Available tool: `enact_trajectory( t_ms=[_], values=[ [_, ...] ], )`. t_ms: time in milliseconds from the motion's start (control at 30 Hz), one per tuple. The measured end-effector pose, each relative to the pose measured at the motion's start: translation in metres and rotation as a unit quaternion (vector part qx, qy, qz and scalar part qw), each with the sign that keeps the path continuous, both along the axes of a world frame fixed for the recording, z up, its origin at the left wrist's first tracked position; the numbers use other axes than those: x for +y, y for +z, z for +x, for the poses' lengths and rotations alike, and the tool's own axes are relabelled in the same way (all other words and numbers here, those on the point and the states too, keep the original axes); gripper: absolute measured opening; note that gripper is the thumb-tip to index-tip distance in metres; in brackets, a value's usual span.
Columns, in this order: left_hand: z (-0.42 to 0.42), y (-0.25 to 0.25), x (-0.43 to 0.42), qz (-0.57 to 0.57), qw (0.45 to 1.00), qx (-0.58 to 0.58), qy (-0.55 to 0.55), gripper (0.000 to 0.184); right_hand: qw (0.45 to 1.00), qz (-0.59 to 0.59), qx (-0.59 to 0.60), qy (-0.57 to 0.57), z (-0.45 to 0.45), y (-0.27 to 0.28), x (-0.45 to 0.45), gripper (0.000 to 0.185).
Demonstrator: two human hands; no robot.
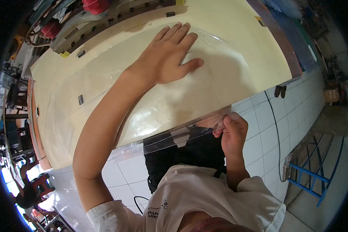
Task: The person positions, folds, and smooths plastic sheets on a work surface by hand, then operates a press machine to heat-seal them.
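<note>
A clear plastic sheet [150, 116] lies over the pale yellow tabletop [259, 50], shiny and wrinkled in places. My left hand [168, 56] rests flat on it near the middle, fingers spread and pointing to the far side. The sheet's near edge [162, 141] hangs past the table's front edge, in front of my body. Beyond that edge, to the right, my right hand [234, 129] pinches the corner of the plastic between thumb and fingers.
Small dark blocks [81, 99] sit on the tabletop. A long rail with red parts [94, 5] stands at the far left. A blue metal frame [311, 178] and a black cable [276, 135] are on the right. Another person [25, 193] is at the lower left.
</note>
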State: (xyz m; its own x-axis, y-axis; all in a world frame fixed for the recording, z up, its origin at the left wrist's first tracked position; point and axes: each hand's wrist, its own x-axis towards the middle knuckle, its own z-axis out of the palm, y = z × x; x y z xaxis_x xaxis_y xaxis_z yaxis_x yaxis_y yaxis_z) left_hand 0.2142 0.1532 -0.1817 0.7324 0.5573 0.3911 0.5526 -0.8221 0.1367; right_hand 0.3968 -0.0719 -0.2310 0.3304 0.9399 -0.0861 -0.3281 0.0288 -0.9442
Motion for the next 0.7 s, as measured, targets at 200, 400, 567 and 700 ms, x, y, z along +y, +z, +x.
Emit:
enact_trajectory(
  t_ms=[200, 400, 567, 700],
  values=[
    [0.0, -0.003, 0.002, 0.005, 1.0, -0.001, -0.008, 0.066, 1.0, 0.022, -0.002, 0.004, 0.005, -0.009, -0.001, 0.022],
    [-0.001, -0.007, 0.002, 0.03, 0.999, -0.005, -0.013, 0.066, 1.0, 0.016, 0.0, 0.002, 0.004, -0.007, -0.002, 0.023],
    [0.0, -0.008, 0.005, 0.044, 0.999, -0.017, -0.019, 0.064, 1.0, 0.018, 0.004, 0.015, 0.006, -0.007, -0.003, 0.029],
    [0.0, -0.01, 0.007, 0.03, 0.999, -0.022, -0.022, 0.069, 0.999, 0.03, -0.006, 0.013, 0.005, -0.004, -0.001, 0.035]
  ],
)
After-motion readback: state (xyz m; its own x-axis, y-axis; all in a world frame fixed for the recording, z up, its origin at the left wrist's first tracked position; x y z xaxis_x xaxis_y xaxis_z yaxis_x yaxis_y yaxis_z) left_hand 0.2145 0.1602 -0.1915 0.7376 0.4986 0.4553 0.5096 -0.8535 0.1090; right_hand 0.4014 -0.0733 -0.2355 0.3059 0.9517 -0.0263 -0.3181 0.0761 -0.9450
